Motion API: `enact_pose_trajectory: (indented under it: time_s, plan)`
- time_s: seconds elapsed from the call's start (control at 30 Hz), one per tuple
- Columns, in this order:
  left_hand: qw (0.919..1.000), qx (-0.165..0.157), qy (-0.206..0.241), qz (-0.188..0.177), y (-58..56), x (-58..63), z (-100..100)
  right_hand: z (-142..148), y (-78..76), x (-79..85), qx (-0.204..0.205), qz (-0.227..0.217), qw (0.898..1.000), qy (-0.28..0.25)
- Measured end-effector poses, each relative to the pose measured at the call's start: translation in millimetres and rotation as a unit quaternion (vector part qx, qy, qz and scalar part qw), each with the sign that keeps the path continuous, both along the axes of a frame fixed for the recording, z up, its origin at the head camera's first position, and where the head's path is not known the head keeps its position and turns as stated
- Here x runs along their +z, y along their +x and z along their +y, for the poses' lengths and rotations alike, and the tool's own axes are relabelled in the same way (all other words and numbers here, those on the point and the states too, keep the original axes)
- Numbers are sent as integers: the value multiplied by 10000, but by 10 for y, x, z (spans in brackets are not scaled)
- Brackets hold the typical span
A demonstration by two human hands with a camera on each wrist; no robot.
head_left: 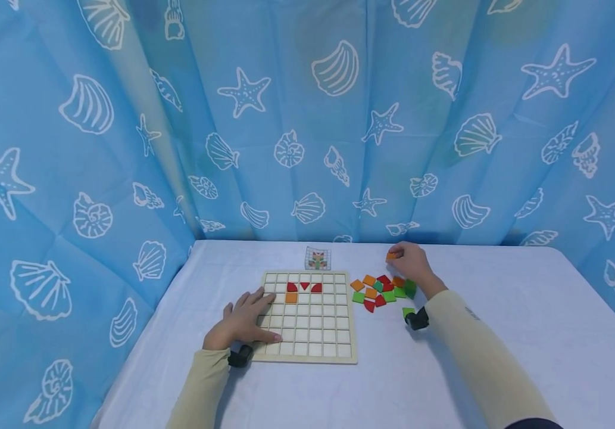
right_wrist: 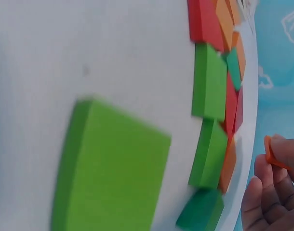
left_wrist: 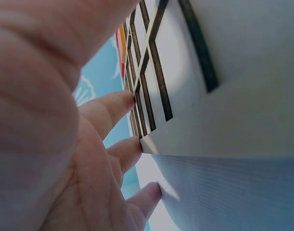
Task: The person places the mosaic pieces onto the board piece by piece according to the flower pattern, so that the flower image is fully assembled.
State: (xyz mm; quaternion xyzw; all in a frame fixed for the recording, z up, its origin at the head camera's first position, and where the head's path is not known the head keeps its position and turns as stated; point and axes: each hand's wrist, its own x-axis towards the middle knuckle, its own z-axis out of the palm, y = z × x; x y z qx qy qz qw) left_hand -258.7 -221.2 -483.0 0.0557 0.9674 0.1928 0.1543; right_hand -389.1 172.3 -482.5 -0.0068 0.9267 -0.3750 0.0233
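My left hand (head_left: pixel 244 320) lies spread over the left edge of a wooden grid board (head_left: pixel 303 359), fingers straight. In the left wrist view its fingertips (left_wrist: pixel 130 98) rest along the board's edge. Set in the board's upper cells are a red quarter-circle piece (head_left: pixel 292 287), a red triangle (head_left: pixel 304 286), another red quarter-circle (head_left: pixel 316 288) and an orange square (head_left: pixel 291 297). Beyond the pile of pieces, my right hand (head_left: pixel 411 262) pinches an orange piece (head_left: pixel 391 256) between thumb and fingers, raised over the table. The right wrist view shows this orange piece partly hidden by the thumb.
A pattern card (head_left: pixel 318 258) lies behind the board. Right of the board are loose orange, red and green pieces, among them a light green square (head_left: pixel 358 297) and a dark green piece (head_left: pixel 409 288). One green square (right_wrist: pixel 113 168) sits near the right wrist. A blue shell-print curtain (head_left: pixel 307 119) hangs behind.
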Motion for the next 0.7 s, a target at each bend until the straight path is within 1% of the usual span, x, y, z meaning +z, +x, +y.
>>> enact_pose_trajectory:
  time_s: [0.17,0.27,0.4,0.57,0.7]
  plan:
    - [10000,25,2,-18,9,14,-1,-141,13,31,59,57,10000,6]
    - [10000,-9,16,21,17,12,4,-236,24,41,32,99,9999,-41]
    - [10000,-56,18,53,19,5,5,-396,53,57,99,157,9997,-136]
    - [10000,-38,-12,29,12,4,-10,-630,93,67,358,182,9991,-134]
    - [10000,-48,0,29,8,11,-13,-804,139,63,535,54,9983,-218]
